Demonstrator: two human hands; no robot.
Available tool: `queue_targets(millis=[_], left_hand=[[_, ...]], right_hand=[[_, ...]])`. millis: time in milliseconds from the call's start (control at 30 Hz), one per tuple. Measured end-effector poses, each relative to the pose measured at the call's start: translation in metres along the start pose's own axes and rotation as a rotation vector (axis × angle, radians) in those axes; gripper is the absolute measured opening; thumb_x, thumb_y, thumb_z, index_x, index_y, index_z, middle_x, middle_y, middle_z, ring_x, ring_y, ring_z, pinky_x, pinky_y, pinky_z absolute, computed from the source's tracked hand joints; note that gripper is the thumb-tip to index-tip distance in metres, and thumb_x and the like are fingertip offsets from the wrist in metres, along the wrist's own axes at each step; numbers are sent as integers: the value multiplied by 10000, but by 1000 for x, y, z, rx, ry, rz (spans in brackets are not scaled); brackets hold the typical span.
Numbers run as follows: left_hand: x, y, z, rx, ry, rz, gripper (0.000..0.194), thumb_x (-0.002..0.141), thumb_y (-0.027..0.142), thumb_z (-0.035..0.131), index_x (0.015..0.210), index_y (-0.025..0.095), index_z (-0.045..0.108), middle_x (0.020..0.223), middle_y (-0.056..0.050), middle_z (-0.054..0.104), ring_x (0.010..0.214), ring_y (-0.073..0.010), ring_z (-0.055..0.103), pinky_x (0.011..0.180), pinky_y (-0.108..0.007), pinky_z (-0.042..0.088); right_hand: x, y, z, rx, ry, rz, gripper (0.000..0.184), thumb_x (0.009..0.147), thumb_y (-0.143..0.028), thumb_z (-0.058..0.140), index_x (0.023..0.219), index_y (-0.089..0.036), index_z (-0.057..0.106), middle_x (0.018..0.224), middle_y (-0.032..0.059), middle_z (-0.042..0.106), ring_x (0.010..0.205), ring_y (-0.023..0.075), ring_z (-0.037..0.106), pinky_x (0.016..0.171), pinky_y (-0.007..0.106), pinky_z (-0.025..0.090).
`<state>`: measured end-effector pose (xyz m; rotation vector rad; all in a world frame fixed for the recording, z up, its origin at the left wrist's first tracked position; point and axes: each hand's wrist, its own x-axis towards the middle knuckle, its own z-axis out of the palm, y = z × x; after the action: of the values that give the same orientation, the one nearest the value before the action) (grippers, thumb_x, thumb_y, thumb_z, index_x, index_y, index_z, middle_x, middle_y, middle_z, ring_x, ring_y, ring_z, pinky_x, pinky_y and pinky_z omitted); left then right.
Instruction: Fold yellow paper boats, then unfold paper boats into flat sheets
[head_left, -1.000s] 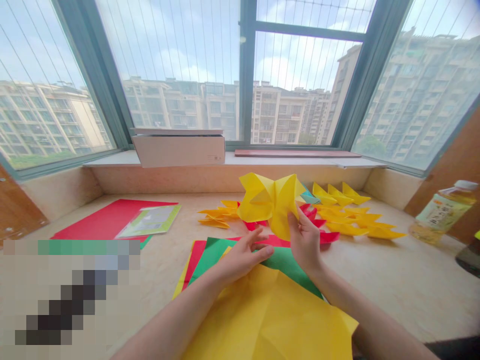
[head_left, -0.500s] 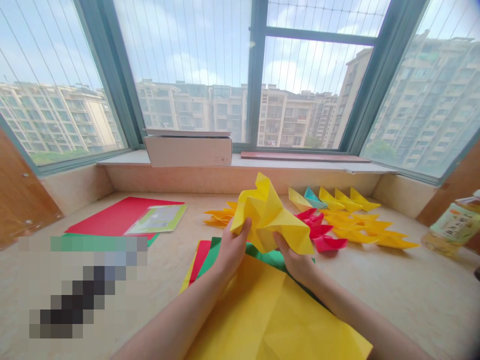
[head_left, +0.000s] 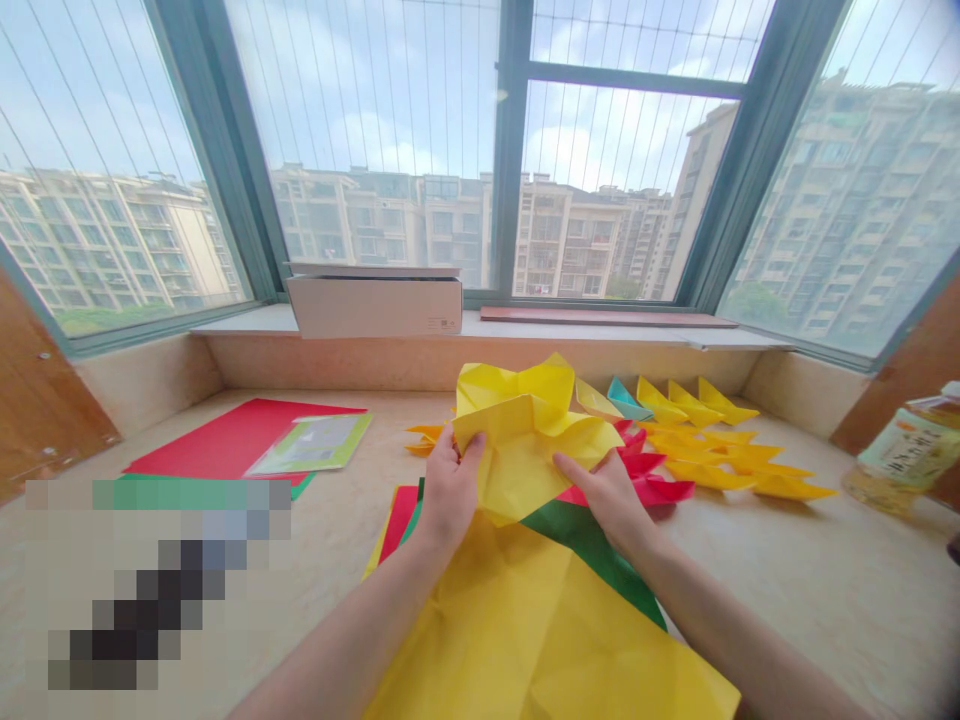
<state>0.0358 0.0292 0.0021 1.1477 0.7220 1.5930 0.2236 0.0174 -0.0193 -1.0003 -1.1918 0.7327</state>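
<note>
A creased, partly folded sheet of yellow paper (head_left: 521,450) is held up in front of me between both hands. My left hand (head_left: 454,490) pinches its left edge, thumb on the near face. My right hand (head_left: 607,500) grips the lower right edge, also with the thumb in front; the fingers behind are partly hidden. Below lies a large yellow sheet (head_left: 555,630) with crease lines, on top of green paper (head_left: 600,550) and red paper (head_left: 397,520). Just beyond my right hand sit several red folded paper boats (head_left: 652,485).
Yellow paper boats (head_left: 720,470) and a blue one (head_left: 628,398) stand in rows at the back right. A bottle (head_left: 911,445) is at far right. Red sheets (head_left: 232,435) with a plastic packet (head_left: 315,443) lie left. A white box (head_left: 375,305) rests on the sill.
The held yellow paper has turned and spread, now showing a broader, flatter face toward me. My left hand moved slightly left, my right hand slightly right and up.
</note>
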Motion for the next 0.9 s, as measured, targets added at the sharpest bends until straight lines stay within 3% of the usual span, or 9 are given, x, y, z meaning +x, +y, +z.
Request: queue_targets(millis=[133, 200, 333, 467, 600, 700, 900], left_hand=[[-3, 0, 4, 39, -147, 69, 562, 895, 318, 648, 1419, 243, 460, 1256, -88, 671, 1121, -250, 649, 972, -370, 513], [-6, -1, 5, 49, -207, 64, 645, 915, 308, 616, 1502, 264, 352, 1305, -88, 647, 1154, -256, 635, 988, -385, 508], [-7, -5, 0, 147, -250, 105, 727, 944, 305, 560, 1567, 276, 187, 1391, -102, 588, 1255, -265, 569, 1046, -422, 470], [-7, -8, -8, 444, -224, 240, 634, 963, 268, 507, 1549, 273, 266, 1467, -66, 521, 1427, -226, 373, 1192, -405, 276], [-10, -8, -9, 548, -366, 241, 471, 984, 268, 444, 1453, 238, 476, 1483, -67, 510, 1405, -232, 416, 1179, -371, 304], [-10, -6, -7, 550, -407, 222, 454, 989, 287, 433, 1431, 219, 509, 1458, -77, 538, 1381, -236, 451, 1169, -372, 320], [-7, 2, -8, 526, -350, 172, 484, 977, 313, 466, 1449, 210, 485, 1451, -83, 544, 1404, -238, 418, 1186, -376, 281]], right_hand=[[13, 2, -18, -444, 116, -191, 940, 749, -496, 739, 1517, -198, 284, 1422, 170, 515, 1278, 331, 529, 1051, 513, 442], [14, 3, -25, -701, 103, -268, 905, 758, -526, 724, 1503, -204, 322, 1489, 175, 436, 1361, 348, 430, 1106, 547, 356], [13, 6, -30, -1015, -96, -250, 841, 763, -620, 683, 1454, -216, 427, 1451, 169, 502, 1379, 377, 405, 1121, 609, 265], [11, 6, -28, -1072, -190, -253, 854, 819, -649, 606, 1489, -175, 369, 1409, 170, 565, 1331, 343, 488, 1151, 624, 179], [12, 4, -28, -1103, -132, -351, 603, 910, -582, 528, 1351, -171, 554, 1318, 167, 645, 1288, 337, 542, 1162, 643, 86], [14, 3, -30, -1057, -134, -459, 428, 969, -470, 482, 1260, -197, 635, 1264, 134, 687, 1267, 314, 569, 1173, 640, 42], [21, -4, -40, -833, -53, -471, 380, 1001, -422, 429, 1215, -231, 678, 1118, 86, 755, 1002, 270, 707, 1170, 544, 251]])
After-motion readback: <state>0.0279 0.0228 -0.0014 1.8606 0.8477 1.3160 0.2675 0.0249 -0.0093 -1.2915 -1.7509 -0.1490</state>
